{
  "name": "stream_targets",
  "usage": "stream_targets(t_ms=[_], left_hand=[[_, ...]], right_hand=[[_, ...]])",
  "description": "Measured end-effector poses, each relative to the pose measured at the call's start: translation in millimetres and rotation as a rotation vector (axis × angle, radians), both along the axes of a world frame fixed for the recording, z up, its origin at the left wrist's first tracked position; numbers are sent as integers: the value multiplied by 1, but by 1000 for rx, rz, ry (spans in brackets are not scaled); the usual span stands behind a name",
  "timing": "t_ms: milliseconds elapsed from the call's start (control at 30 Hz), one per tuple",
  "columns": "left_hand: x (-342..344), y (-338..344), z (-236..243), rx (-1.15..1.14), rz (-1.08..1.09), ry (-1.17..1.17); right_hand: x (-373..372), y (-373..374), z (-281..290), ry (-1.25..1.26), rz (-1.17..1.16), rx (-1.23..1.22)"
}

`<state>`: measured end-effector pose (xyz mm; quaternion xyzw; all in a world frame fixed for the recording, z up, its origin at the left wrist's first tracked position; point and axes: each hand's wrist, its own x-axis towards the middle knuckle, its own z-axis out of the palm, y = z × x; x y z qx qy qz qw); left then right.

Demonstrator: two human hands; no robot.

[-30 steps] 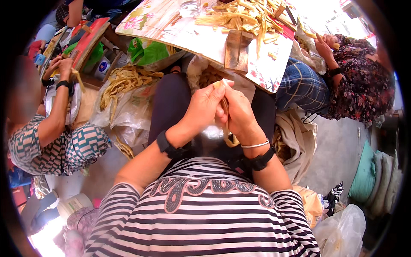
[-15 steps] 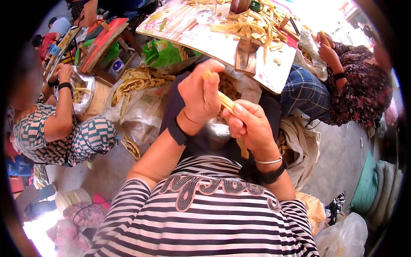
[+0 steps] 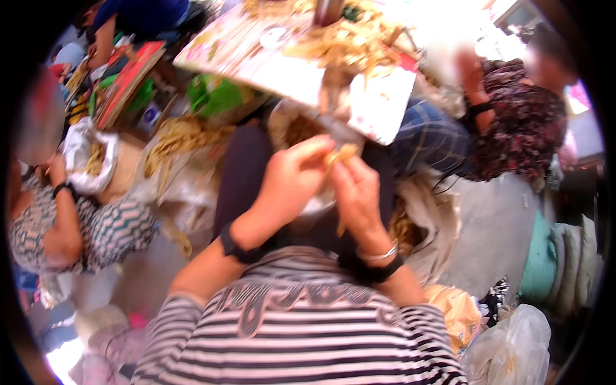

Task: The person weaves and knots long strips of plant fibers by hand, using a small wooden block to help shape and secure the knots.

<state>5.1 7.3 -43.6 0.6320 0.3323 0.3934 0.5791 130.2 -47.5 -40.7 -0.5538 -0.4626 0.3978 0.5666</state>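
In front of my lap, my two hands meet at a pale yellow, flat fibrous strip (image 3: 343, 153). My right hand (image 3: 357, 200) is closed on it, fingers pointing up, and a loose end hangs below the palm. My left hand (image 3: 289, 183) reaches in from the side, its thumb and fingers pinching at the same folded end. Motion blur hides the exact grip of the left fingertips. Just beyond my hands, between my knees, an open bag (image 3: 296, 119) holds brownish strips.
A patterned table (image 3: 378, 106) ahead carries a heap of yellow strips (image 3: 353, 42), a wooden block (image 3: 333, 90) and a glass (image 3: 274, 37). Plastic bags of strips (image 3: 183, 144) lie left; a cloth sack (image 3: 443, 218) stands right. People sit on both sides.
The strip was stretched between my hands; now they are closer together at its folded end. My left hand has come down and its fist has loosened. The whole view has shifted.
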Motion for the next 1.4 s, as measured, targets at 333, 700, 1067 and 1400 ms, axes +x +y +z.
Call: stream_targets(t_ms=[333, 700, 1067, 1400], left_hand=[[3, -2, 30, 616, -10, 126], [4, -14, 19, 454, 156, 390], [-3, 11, 16, 590, 53, 305], [-21, 26, 22, -169, -383, 129]], right_hand=[[31, 11, -34, 1126, 759, -488], [21, -5, -26, 504, 356, -217], [27, 2, -22, 728, 313, -202], [36, 2, -3, 326, 376, -141]])
